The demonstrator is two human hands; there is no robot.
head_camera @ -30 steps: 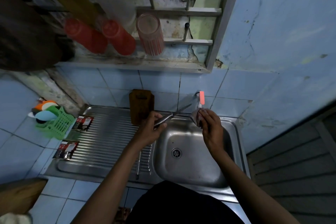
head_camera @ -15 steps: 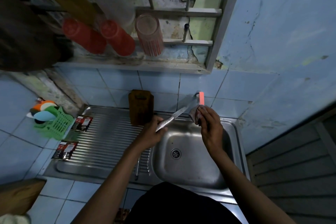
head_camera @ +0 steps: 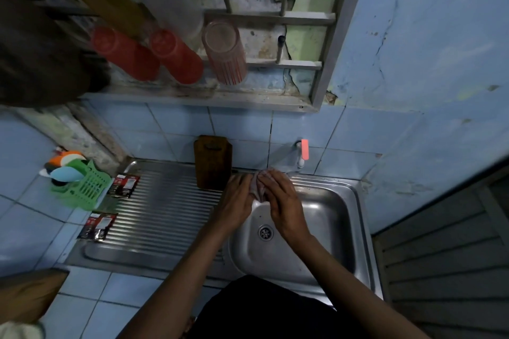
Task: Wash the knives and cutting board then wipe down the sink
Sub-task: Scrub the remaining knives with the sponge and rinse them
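My left hand and my right hand meet over the back left corner of the steel sink. Between them sits a crumpled pinkish-grey cloth, gripped by my right hand's fingers. The cloth is wrapped round a knife, whose blurred blade pokes out toward the tap. My left hand curls round the handle, which is hidden. A brown wooden cutting board stands upright against the wall tiles, just left of my left hand.
The ribbed drainboard lies to the left, with two dark sachets at its edge. A green basket holding sponges sits on the tiled counter. Red cups and a ribbed tumbler hang on the shelf above.
My right hand with the cloth has slid down the blade to meet my left hand. Both hands have shifted left toward the cutting board, and most of the knife is now covered.
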